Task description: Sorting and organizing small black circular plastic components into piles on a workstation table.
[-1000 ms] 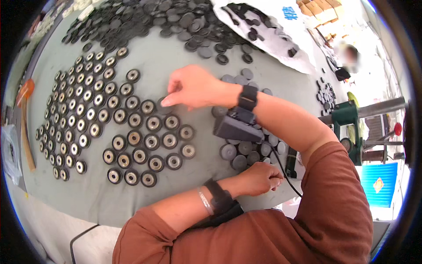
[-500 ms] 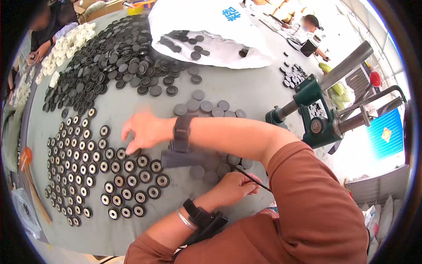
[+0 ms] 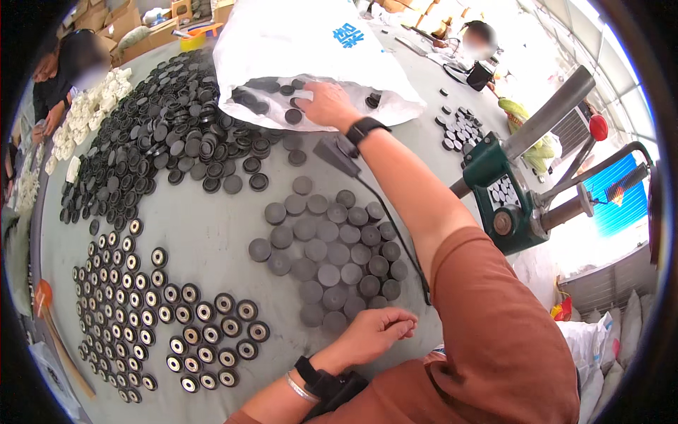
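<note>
My right hand [image 3: 330,104] reaches into the mouth of a large white sack [image 3: 282,35], thumb and forefinger apart beside loose black discs [image 3: 293,115]; part of its fingers is hard to see. My left hand [image 3: 374,333] is curled near the table's front edge, and whatever it may hold is hidden. Just beyond it lie grey-black round caps [image 3: 328,274], flat faces up, in a loose cluster. To the left, many black discs with metal ring centres [image 3: 231,326] are spread in rows.
A big heap of black caps [image 3: 176,134] covers the far left, with white parts [image 3: 85,124] behind. At right stands a green hand press [image 3: 498,191]; small discs [image 3: 462,127] lie beyond it. An orange-headed mallet [image 3: 44,293] lies at the left edge. Two people sit across.
My right hand has swung from the ring-centred discs up to the sack's mouth. The cap cluster it covered now shows. My left hand stays curled in much the same place.
</note>
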Available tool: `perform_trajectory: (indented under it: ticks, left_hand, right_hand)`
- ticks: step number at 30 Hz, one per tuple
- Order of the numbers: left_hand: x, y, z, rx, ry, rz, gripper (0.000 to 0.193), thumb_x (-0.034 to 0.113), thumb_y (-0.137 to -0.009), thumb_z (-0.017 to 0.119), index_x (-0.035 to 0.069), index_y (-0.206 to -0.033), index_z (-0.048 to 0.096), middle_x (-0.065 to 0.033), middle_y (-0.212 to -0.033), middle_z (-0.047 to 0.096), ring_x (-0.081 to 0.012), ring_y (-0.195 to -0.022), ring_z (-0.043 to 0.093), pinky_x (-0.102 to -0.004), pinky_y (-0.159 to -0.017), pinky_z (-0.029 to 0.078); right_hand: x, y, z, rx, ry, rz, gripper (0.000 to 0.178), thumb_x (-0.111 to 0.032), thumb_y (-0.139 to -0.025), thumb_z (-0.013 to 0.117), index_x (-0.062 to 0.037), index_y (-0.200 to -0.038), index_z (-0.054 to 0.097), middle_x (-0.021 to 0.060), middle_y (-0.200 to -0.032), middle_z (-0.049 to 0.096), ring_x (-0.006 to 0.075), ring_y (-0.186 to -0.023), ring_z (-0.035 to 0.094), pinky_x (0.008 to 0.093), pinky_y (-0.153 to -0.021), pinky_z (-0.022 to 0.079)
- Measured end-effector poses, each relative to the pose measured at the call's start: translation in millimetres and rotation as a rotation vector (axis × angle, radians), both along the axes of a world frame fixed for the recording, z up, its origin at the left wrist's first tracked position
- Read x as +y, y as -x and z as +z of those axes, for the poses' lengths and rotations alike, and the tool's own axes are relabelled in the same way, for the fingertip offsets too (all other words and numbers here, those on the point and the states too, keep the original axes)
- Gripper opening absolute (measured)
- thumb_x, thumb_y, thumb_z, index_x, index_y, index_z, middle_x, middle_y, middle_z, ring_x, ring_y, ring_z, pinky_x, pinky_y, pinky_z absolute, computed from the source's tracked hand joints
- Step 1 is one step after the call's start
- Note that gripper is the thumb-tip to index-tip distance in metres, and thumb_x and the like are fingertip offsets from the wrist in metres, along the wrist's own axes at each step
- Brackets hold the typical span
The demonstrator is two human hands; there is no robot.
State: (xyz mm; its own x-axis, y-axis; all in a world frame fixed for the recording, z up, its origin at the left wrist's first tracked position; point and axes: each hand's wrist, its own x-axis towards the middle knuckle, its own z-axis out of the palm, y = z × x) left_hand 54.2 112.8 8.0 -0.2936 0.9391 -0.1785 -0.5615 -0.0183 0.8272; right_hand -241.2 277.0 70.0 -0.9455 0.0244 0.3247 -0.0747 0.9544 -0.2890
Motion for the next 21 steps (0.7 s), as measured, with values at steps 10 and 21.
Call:
perform_trajectory:
  ticks: [10, 21]
  left_hand:
    - [-1, 3, 3, 0.010, 0.034, -0.002, 0.021, 0.008, -0.090, 0.051, -0.004, -0.105, 0.058, -0.0052, -0.095, 0.062, -0.0103, -0.087, 0.058, -0.0238, -0.078, 0.048]
    - [-7, 13, 17, 0.054, 0.006, 0.024, 0.020, 0.008, -0.089, 0.053, -0.002, -0.105, 0.058, -0.0058, -0.091, 0.062, -0.0128, -0.087, 0.058, -0.0246, -0.077, 0.046]
  right_hand:
    - [-76, -5, -18, -0.188, 0.162, 0.068, 0.028, -0.016, -0.079, 0.054, 0.0088, -0.092, 0.052, 0.0301, -0.099, 0.055, 0.0387, -0.091, 0.057, 0.0415, -0.076, 0.048]
    - [-41, 81, -26, -0.110, -0.094, 0.038, 0.038, -0.034, -0.081, 0.049, -0.0048, -0.102, 0.063, 0.0173, -0.092, 0.064, 0.0355, -0.090, 0.059, 0.0395, -0.080, 0.046]
